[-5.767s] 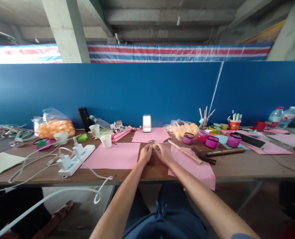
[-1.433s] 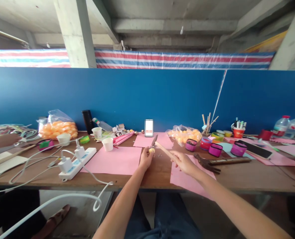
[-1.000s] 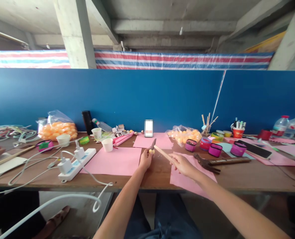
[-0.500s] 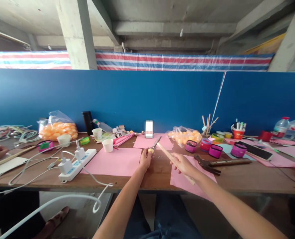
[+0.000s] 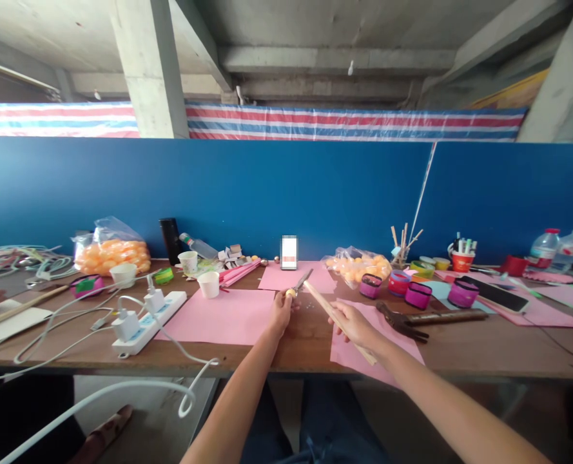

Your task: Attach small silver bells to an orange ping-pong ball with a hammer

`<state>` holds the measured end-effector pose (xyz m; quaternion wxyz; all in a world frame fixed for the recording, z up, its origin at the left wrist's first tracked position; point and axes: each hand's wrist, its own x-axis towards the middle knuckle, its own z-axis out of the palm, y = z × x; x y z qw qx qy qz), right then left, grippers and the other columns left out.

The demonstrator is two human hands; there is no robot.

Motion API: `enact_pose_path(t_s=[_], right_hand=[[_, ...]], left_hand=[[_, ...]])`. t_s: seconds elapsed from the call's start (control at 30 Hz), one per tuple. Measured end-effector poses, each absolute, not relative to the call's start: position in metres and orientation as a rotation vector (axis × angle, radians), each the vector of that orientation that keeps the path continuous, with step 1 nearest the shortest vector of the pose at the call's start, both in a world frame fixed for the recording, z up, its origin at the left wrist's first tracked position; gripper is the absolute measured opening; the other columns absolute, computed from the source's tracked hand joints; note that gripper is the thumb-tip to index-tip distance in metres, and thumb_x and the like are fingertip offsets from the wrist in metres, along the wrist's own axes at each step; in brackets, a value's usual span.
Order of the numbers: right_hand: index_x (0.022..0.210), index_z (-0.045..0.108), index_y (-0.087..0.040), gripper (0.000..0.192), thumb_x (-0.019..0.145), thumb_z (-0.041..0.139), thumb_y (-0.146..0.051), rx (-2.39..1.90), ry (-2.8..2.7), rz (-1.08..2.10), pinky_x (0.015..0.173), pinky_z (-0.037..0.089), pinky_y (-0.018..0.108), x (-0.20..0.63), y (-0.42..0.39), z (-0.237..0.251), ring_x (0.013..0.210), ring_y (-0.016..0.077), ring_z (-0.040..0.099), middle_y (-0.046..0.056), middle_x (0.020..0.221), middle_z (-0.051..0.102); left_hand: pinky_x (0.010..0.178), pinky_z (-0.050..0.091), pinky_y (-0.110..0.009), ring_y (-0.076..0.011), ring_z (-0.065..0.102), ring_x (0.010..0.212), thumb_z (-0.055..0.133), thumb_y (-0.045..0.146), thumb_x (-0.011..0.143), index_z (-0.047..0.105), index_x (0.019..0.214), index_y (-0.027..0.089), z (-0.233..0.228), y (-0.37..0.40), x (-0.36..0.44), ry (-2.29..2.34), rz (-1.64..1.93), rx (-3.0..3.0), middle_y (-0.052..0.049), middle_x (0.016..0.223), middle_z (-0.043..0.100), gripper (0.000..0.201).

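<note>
From the head camera, the left hand (image 5: 281,310) pinches a small yellow ball (image 5: 291,294) just above the wooden table (image 5: 484,335). The right hand (image 5: 351,321) has its fingers closed around a hammer (image 5: 332,310), whose metal head is near the ball.

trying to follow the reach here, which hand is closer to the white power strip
Left. The left hand is on the power strip's side of the table, across a pink sheet from it. The right hand, gripping a wooden-handled hammer, is farther off still.
</note>
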<state>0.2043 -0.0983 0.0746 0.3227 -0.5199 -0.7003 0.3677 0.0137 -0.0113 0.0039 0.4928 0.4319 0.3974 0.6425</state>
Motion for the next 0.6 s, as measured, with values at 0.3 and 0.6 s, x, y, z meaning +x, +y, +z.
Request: enact_pose_path(t_s=[0.3,0.6], right_hand=[[0.100,0.048,-0.019,0.029,0.083,0.034,-0.037,-1.345,-1.762,0.932,0.036,0.040,0.016,0.203,-0.105,0.079,0.051,0.0086,0.054,0.002,0.077,0.056],[0.098,0.048,-0.019,0.029,0.084,0.034,-0.039,-1.319,-1.764,0.979,0.036,0.039,0.015,0.200,-0.102,0.070,0.051,0.0082,0.053,0.002,0.078,0.055]], left_hand=[[0.067,0.052,-0.032,-0.0141,0.063,0.069,0.059,0.037,0.072,0.043,0.093,0.014,0.003,-0.010,0.013,0.958,1.635,0.960,-0.011,0.091,0.061,0.035],[0.069,0.049,-0.030,-0.0112,0.061,0.068,0.063,0.033,0.068,0.044,0.109,0.017,0.003,-0.013,0.012,0.962,1.652,1.023,-0.006,0.087,0.059,0.047]])
